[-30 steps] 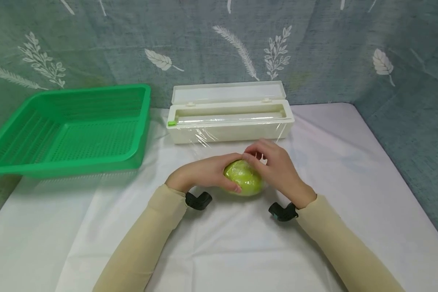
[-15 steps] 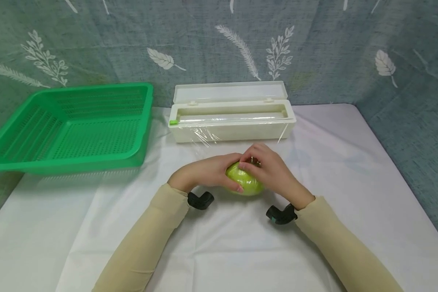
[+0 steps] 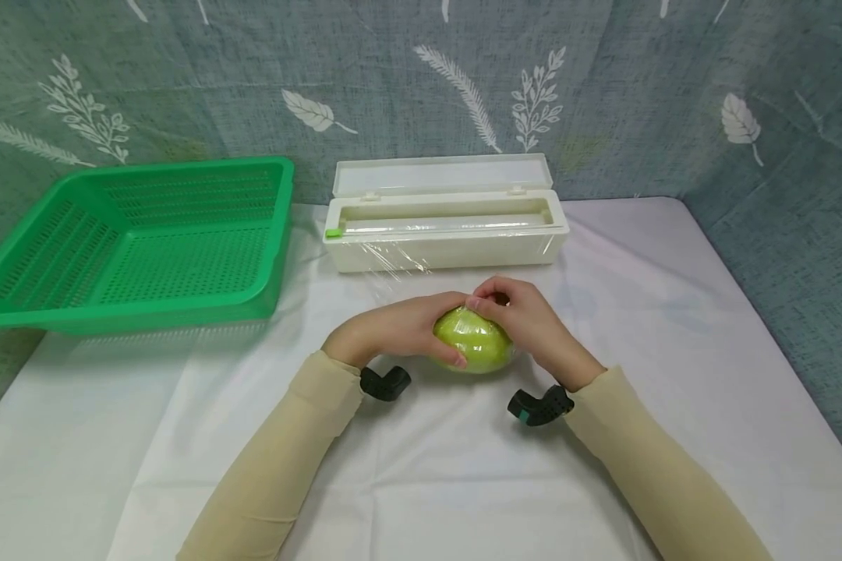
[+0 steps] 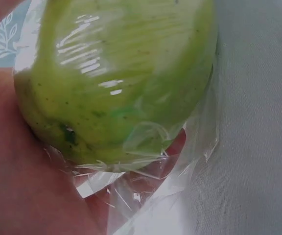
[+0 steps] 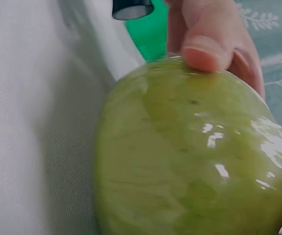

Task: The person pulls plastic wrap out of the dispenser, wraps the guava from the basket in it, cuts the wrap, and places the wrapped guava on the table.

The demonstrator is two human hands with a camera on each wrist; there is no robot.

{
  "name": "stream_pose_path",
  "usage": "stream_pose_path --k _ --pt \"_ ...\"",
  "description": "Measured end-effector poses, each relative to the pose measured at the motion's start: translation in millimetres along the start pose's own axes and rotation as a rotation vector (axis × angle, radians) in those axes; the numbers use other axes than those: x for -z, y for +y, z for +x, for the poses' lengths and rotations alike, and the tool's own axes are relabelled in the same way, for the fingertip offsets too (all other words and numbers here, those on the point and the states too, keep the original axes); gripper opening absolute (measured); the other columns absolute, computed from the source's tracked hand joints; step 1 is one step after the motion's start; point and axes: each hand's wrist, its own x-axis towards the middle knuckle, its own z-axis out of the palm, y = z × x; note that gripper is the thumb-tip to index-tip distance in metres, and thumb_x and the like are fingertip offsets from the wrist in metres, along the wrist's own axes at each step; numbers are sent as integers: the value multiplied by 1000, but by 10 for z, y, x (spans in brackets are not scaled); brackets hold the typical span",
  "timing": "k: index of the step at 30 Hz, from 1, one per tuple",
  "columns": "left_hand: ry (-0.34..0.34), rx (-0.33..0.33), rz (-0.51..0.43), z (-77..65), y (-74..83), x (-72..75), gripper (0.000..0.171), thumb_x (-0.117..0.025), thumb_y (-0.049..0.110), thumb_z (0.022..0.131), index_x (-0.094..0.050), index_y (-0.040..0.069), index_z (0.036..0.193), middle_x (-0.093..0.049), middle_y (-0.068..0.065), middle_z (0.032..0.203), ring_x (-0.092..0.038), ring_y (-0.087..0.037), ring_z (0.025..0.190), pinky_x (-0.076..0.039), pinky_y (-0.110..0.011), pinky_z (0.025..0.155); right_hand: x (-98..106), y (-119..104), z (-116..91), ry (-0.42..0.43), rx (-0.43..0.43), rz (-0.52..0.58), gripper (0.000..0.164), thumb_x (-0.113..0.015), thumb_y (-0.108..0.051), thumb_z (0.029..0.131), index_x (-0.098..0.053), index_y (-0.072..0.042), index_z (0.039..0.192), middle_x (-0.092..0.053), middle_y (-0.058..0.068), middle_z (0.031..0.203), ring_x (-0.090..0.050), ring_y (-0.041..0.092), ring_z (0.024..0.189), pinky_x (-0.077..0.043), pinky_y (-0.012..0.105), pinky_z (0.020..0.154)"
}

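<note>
One green fruit sits just in front of the white box, gripped between the left hand's widely parted thumb and fingers while the right hand's closely bent ones pinch its clear film, white cloth reaching rightward to its edge, the green basket well apart leftward.

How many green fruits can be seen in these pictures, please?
1. The green fruit, wrapped in clear film, is between the left hand and the right hand, in front of the open white box. None seems hidden.
</note>
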Motion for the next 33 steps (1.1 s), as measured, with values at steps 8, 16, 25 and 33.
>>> stream_pose_path --k 8,16,25,33 --pt "12 7 5 -6 10 -17 69 -76 36 68 -40 28 127 -49 12 112 -49 -7 95 -41 -27 82 14 -2 -14 -26 -44 143 21 -62 -23 83 -55 -11 99 -48 6 89 -43 20 84 -38 30 71" --pt "-3 -17 32 15 22 -2 69 -75 40 69 -39 32 127 -49 12 111 -49 -7 95 -42 -28 81 141 -81 -122 164 175 -105 21 -56 -41 85 -62 -22 94 -58 -3 84 -49 15 75 -41 33 64" --pt "-21 -9 -2 9 10 8 67 -73 43 70 -39 33 127 -50 11 111 -49 -8 95 -42 -29 81 194 -127 -200 155 542 -220 11 -58 -25 87 -64 -17 89 -58 -8 76 -47 6 65 -41 27 56" --pt "-39 -41 -82 -29 109 36 44 -71 28 76 -48 25 114 -54 9 110 -51 -8 96 -41 -30 83 29 -160 -245 10 865 -318 5 -57 -12 85 -59 -14 82 -51 -10 76 -44 2 68 -41 22 60"
